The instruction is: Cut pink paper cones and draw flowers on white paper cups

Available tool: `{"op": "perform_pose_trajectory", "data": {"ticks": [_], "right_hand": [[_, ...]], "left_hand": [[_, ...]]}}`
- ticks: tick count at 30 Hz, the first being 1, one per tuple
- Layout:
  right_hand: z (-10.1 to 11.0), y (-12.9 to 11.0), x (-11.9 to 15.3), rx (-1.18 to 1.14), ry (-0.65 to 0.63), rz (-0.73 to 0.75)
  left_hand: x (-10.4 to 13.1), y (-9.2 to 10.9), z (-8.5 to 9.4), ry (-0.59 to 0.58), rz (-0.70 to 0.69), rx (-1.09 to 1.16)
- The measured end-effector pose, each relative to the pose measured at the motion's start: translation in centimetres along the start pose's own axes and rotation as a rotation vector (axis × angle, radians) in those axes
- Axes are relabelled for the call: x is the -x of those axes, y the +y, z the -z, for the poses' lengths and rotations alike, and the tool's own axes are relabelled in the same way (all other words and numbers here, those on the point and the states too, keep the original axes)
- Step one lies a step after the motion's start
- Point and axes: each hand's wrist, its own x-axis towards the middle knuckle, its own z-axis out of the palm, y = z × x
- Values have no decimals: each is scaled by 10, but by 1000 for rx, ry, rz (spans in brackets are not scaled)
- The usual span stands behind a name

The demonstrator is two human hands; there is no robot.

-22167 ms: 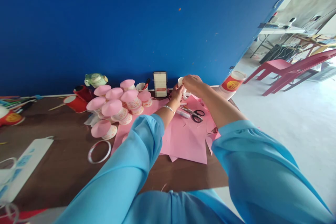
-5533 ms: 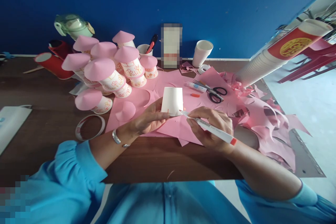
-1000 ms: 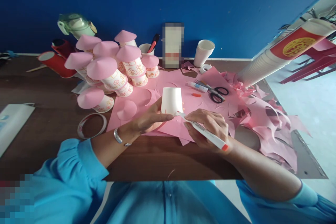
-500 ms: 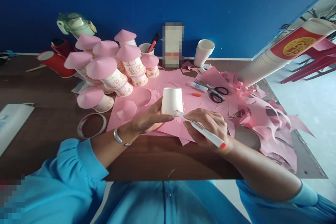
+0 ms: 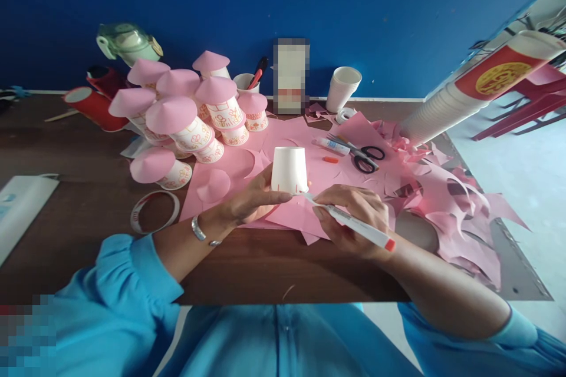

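Note:
An upside-down white paper cup [image 5: 289, 168] stands over the pink sheets, with short red strokes near its lower rim. My left hand [image 5: 256, 195] grips it from the left, thumb across the front of the rim. In my right hand [image 5: 354, 218] is a white marker [image 5: 360, 228] with a red end; its tip is at the right part of the cup's rim. An orange-red cap [image 5: 330, 159] lies to the right of the cup. Beyond it are a glue stick [image 5: 331, 145] and black-handled scissors [image 5: 367, 159].
Several decorated cups with pink cone roofs [image 5: 171, 115] stand at the left, near a tape roll [image 5: 154, 212]. Pink paper scraps [image 5: 464, 212] cover the right side. A long cup stack [image 5: 446, 112] leans there. Small white cups [image 5: 344, 87] stand by the blue wall.
My right hand and the marker have shifted slightly right. A second red stroke now shows clearly on the cup, where the marker tip was. My left hand still grips the cup.

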Motion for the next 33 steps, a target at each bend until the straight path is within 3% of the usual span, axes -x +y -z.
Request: {"op": "perform_pose_trajectory", "data": {"ticks": [5,12,17,21,25,33], "right_hand": [[1,2,-1,49,106,-37],[-1,6,1,95,80,-74],[-8,7,4,21,65,-20],[-5,4,3,24,49,-12],[1,1,0,25,63,-20],[-5,3,1,16,40,117]], "left_hand": [[-1,0,0,-25,-35,47],[-4,2,-3,27,-29,137],[-1,-2,0,-1,8,83],[0,-2,-1,70,64,30],[-1,-3,1,36,2,38],[-2,1,-2,-5,-47,21]]}}
